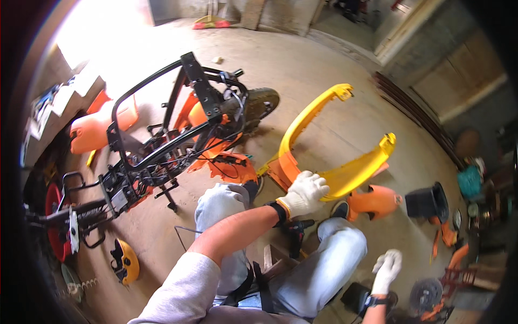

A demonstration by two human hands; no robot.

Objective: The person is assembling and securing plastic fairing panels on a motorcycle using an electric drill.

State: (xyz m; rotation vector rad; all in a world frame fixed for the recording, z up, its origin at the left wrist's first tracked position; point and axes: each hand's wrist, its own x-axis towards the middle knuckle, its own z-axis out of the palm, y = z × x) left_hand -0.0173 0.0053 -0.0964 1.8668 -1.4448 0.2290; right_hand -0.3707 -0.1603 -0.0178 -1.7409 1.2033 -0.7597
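My left hand [303,193], in a white knit glove, is closed on the near bend of a curved, U-shaped yellow plastic body panel [350,175] with orange parts attached. The panel's two arms point away from me, over the floor. Off to the right, my gloved right hand [387,267] hangs apart from the panel. Its fingers look drawn together; whatever they may hold is too small to make out. Between my legs lies a dark power drill [295,235], beside some wooden pieces [278,262].
A stripped black motorcycle frame [162,146] with a rear wheel [261,108] stands at left. Orange fairings [375,202] lie around, along with a black bin [426,202] and a yellow part [127,262]. Long bars [415,113] run along the right wall.
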